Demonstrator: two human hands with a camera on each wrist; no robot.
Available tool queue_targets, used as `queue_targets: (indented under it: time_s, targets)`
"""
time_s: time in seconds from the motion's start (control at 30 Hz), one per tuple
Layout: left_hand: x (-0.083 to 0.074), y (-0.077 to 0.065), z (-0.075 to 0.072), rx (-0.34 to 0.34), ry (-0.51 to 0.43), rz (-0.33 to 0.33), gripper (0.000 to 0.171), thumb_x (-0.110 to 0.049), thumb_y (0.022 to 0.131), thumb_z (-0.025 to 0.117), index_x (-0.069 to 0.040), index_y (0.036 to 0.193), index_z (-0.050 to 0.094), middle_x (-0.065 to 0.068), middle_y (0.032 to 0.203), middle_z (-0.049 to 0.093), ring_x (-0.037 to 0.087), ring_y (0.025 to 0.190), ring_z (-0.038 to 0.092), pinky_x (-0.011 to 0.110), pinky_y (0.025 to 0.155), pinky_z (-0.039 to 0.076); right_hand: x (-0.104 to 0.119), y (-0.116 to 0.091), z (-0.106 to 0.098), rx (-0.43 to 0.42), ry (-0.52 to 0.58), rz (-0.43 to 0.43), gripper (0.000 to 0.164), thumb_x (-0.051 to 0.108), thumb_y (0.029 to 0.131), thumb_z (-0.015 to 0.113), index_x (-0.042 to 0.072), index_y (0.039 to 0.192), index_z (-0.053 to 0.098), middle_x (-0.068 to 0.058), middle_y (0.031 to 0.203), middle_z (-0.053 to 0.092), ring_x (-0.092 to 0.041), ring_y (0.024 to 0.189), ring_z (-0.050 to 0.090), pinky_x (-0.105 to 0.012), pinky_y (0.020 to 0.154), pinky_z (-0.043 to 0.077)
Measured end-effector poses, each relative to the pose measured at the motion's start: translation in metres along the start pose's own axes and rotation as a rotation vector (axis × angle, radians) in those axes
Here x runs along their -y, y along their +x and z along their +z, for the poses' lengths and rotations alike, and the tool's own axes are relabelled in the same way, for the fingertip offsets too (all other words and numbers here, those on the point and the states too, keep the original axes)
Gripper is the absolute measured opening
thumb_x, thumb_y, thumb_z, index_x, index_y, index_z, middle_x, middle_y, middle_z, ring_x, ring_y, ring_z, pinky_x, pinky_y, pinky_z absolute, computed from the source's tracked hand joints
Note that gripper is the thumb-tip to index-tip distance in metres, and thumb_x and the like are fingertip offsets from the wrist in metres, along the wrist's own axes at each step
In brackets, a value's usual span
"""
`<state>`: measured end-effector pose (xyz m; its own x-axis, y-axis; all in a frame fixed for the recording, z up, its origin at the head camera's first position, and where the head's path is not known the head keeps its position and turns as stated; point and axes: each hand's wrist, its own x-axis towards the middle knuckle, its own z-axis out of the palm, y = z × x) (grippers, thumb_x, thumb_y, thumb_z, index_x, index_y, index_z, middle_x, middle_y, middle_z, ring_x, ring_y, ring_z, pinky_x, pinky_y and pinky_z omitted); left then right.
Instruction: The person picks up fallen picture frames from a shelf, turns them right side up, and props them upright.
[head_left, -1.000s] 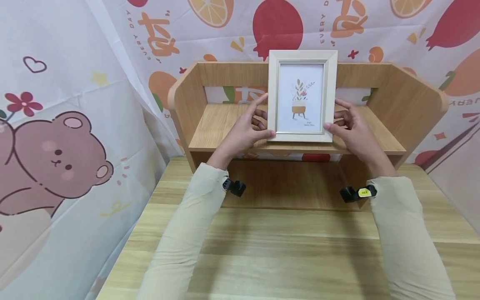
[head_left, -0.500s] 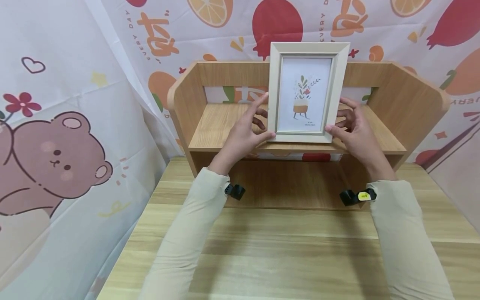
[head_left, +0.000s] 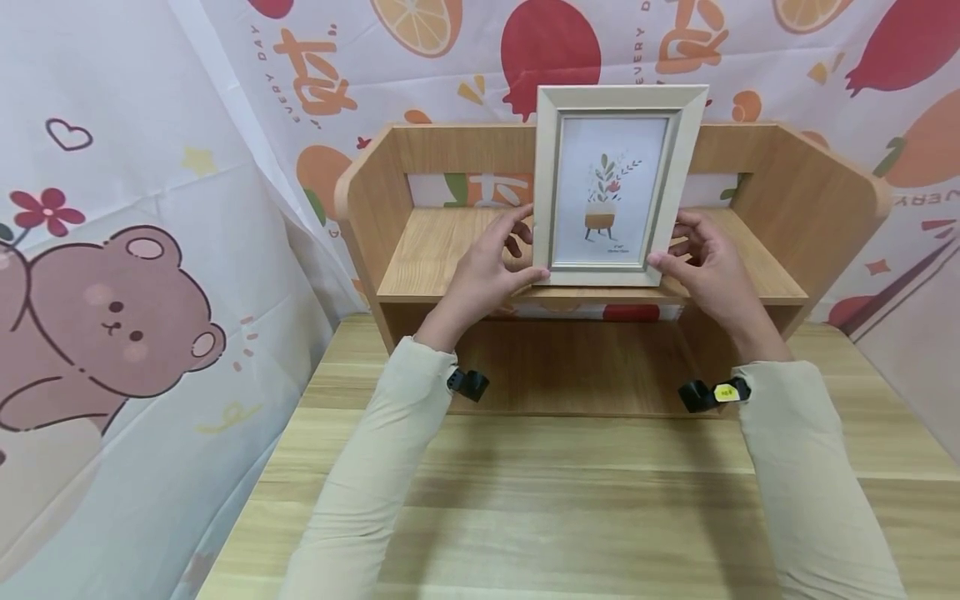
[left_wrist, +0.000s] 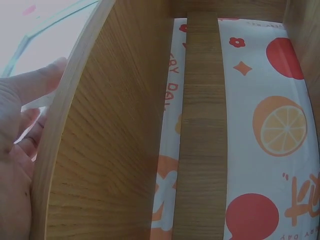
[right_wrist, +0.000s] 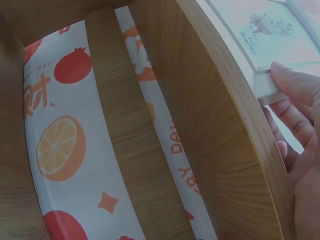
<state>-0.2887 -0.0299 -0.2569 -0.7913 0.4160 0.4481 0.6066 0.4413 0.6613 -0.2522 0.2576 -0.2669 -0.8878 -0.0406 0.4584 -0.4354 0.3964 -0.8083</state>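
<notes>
A cream picture frame point(head_left: 547, 192) with a plant print stands upright at the front of the wooden shelf's upper board point(head_left: 420, 258), its top leaning toward the viewer. My left hand point(head_left: 483, 268) holds its lower left side, thumb at the bottom corner and fingers along the edge. At the lower right, my right hand point(head_left: 711, 265) pinches the frame with the thumb on its front; the other fingers are bent beside and behind it. The right wrist view shows this thumb point(right_wrist: 292, 82) on the frame's corner. In the left wrist view, the board partly hides the left hand point(left_wrist: 20, 135).
The shelf's side panels point(head_left: 367, 208) rise on both sides of the upper board. Below it lies a lower compartment point(head_left: 570, 367). The shelf stands on a light wood table point(head_left: 570, 500), before a fruit-patterned cloth point(head_left: 442, 92). A bear-patterned curtain point(head_left: 165, 325) hangs at left.
The frame's top has tipped toward the viewer and shifted right, so it looks larger. Its lower edge stays near the board's front. Lately the left index finger has slid slightly down its side.
</notes>
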Motion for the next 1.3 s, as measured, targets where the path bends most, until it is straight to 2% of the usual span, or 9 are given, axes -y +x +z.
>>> queue_targets:
  time_s: [0.13,0.3,0.67,1.3]
  targets:
    - [-0.0001,-0.0012,-0.001,0.01,-0.009,-0.005,0.074,-0.018,0.079,0.08,-0.014,0.141,0.041,0.006,0.112,0.056,0.018,0.098,0.053,0.03,0.08,0.046,-0.0006,-0.0008,0.0002,-0.008,0.0,-0.002,0.04,0.011,0.088,0.069,0.021,0.124,0.055,0.018,0.097,0.062,-0.009,0.085,0.055,-0.016,0.07,0.045]
    - [-0.0002,-0.0027,-0.0027,0.028,-0.024,-0.016,0.068,-0.019,0.079,0.08,-0.017,0.136,0.044,0.007,0.104,0.058,0.018,0.097,0.055,0.031,0.081,0.047,0.0004,-0.0024,0.0,-0.016,-0.02,0.025,0.04,0.014,0.088,0.07,0.022,0.124,0.056,0.019,0.096,0.062,-0.009,0.085,0.054,-0.016,0.072,0.045]
    - [0.0001,-0.0035,-0.0042,0.063,-0.034,-0.066,0.054,-0.021,0.081,0.078,-0.017,0.124,0.046,0.004,0.104,0.06,0.018,0.101,0.06,0.037,0.09,0.051,0.0002,-0.0037,-0.0025,-0.002,-0.074,0.056,0.036,0.019,0.088,0.07,0.021,0.121,0.056,0.019,0.093,0.062,-0.008,0.086,0.056,-0.016,0.07,0.046]
    - [-0.0004,-0.0058,-0.0063,0.097,-0.055,-0.079,0.054,-0.019,0.082,0.077,-0.017,0.125,0.045,0.005,0.109,0.059,0.019,0.104,0.059,0.037,0.089,0.051,-0.0006,-0.005,-0.0005,-0.012,-0.145,0.07,0.035,0.024,0.089,0.07,0.018,0.12,0.054,0.019,0.091,0.059,-0.008,0.088,0.054,-0.015,0.068,0.046]
